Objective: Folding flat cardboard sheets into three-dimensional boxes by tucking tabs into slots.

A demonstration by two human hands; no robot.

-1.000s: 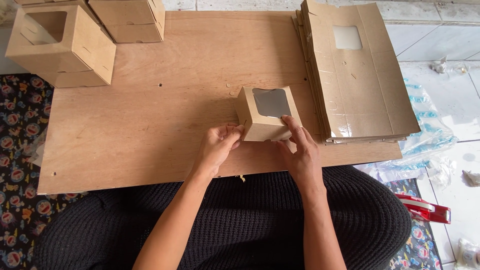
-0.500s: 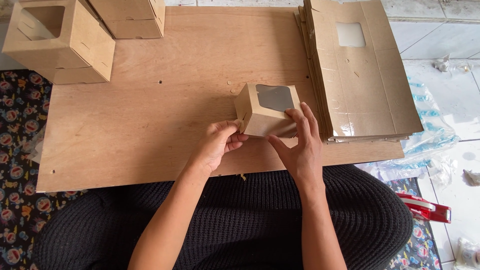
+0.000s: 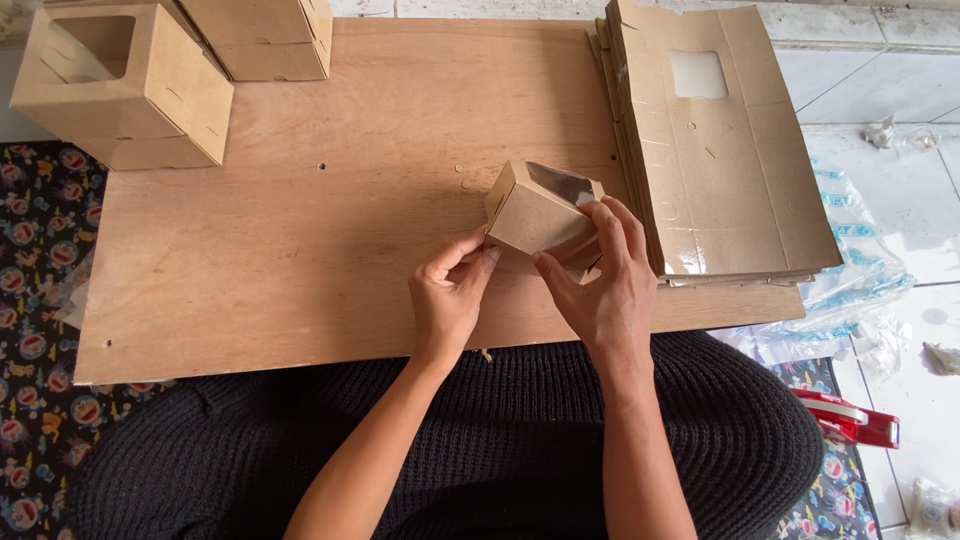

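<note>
A small brown cardboard box [image 3: 540,215] with a clear window on its top face is sitting tilted near the middle of the wooden board [image 3: 300,250], its near side resting against the fingers of both hands. Two larger finished boxes of the same brown card are standing at the far left corner: one [image 3: 125,85] showing a square window cutout, the other [image 3: 262,35] just beside it and partly out of view. A stack of flat, unfolded box blanks [image 3: 720,150], brown with a small square window, is lying along the board's right edge.
</note>
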